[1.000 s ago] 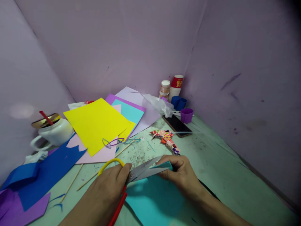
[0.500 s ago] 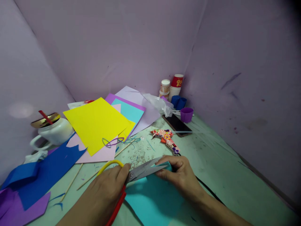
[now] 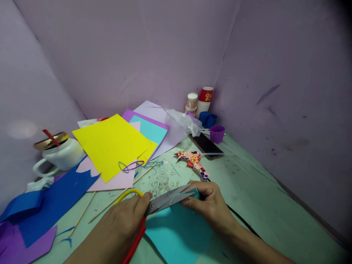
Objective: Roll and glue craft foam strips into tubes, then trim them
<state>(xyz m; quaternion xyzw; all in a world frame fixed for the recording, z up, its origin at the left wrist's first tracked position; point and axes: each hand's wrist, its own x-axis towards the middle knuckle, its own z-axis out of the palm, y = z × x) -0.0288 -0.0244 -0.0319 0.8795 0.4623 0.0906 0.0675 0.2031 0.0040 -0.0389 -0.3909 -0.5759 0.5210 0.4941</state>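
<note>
1. Two hands work close together at the near edge of the green table [image 3: 247, 190]. The left hand [image 3: 121, 229] is closed around the yellow and red handles of the scissors [image 3: 165, 198], and the blades lie almost together over the top edge of the turquoise sheet [image 3: 178, 234].
2. The right hand [image 3: 211, 207] pinches that sheet's upper corner between thumb and fingers, right at the blade tips. The sheet lies on the table between the two forearms.
3. Just beyond the right hand lies a patterned glue gun [image 3: 194, 161]. Farther back are a dark phone [image 3: 206, 145], a purple cup [image 3: 217, 133] and stacked paper cups [image 3: 205, 101] in the corner.
4. Off to the left, a yellow sheet [image 3: 110, 143] tops a pile of paper. Beside it stand a white mug [image 3: 59, 154] and a blue sheet [image 3: 55, 198], with wooden skewers [image 3: 82, 216] nearer.
</note>
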